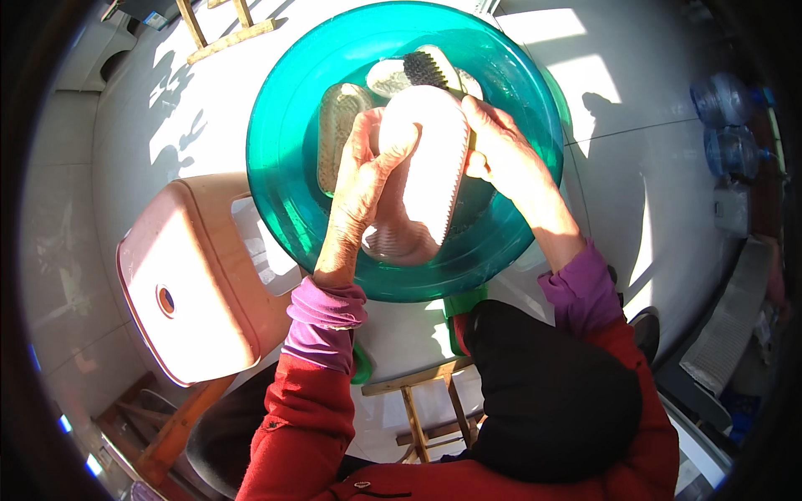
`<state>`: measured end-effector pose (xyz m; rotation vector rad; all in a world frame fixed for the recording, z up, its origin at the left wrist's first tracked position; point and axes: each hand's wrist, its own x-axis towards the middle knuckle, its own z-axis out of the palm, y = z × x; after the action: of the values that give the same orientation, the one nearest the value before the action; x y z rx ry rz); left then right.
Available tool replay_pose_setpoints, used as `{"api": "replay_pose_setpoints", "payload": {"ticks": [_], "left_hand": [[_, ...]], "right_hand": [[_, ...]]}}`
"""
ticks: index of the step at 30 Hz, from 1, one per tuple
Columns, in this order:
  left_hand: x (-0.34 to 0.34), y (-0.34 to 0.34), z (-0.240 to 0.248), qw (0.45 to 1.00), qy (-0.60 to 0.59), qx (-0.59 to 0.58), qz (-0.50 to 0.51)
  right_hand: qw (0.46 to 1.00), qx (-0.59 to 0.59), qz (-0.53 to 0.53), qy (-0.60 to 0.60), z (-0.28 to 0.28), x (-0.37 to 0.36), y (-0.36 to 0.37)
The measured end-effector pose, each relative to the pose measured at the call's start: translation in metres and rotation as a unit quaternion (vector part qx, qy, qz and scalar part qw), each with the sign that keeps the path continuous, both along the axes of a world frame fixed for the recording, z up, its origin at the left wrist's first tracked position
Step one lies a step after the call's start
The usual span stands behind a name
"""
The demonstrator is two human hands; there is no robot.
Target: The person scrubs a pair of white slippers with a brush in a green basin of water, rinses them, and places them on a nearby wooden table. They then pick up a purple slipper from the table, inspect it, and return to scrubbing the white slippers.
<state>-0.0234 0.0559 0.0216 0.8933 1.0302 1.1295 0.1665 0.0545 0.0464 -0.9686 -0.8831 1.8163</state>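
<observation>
White shoe (426,167) held between left hand (363,179) and right hand (501,150).

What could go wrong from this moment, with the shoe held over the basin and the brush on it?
1. The left hand holds the pale shoe tilted above the green basin; a wet grip may slip and drop it in.
2. The right hand works a brush at the shoe's far end; hard strokes could splash onto the sleeves.
3. The pink stool stands close to the basin's rim and may get splashed or knocked.
</observation>
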Motion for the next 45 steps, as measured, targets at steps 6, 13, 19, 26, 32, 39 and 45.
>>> {"api": "replay_pose_setpoints", "payload": {"ticks": [6, 13, 19, 26, 32, 39, 45], "left_hand": [[-0.008, 0.015, -0.009, 0.994, -0.003, -0.104, -0.018], [0.000, 0.001, -0.013, 0.992, 0.002, -0.006, -0.123], [0.009, -0.011, -0.006, 0.860, 0.426, 0.264, -0.098], [-0.010, -0.005, 0.003, 0.987, 0.125, 0.098, 0.010], [-0.022, -0.019, -0.001, 0.994, 0.085, 0.049, 0.052], [-0.007, -0.026, -0.005, 0.957, 0.242, 0.140, 0.079], [0.019, -0.037, -0.009, 0.926, 0.316, 0.187, 0.086]], "right_hand": [[0.979, -0.078, -0.109, -0.153, -0.021, -0.010, 0.006], [0.965, -0.052, -0.138, -0.218, -0.046, -0.012, -0.001], [0.970, -0.135, -0.099, -0.176, -0.051, -0.011, -0.014], [0.829, 0.123, 0.085, -0.539, -0.081, 0.007, -0.028], [0.589, 0.144, 0.298, -0.737, -0.096, 0.012, -0.037], [0.789, 0.170, 0.023, -0.590, -0.003, 0.006, -0.042], [0.760, 0.295, 0.064, -0.576, 0.062, -0.019, -0.059]]}}
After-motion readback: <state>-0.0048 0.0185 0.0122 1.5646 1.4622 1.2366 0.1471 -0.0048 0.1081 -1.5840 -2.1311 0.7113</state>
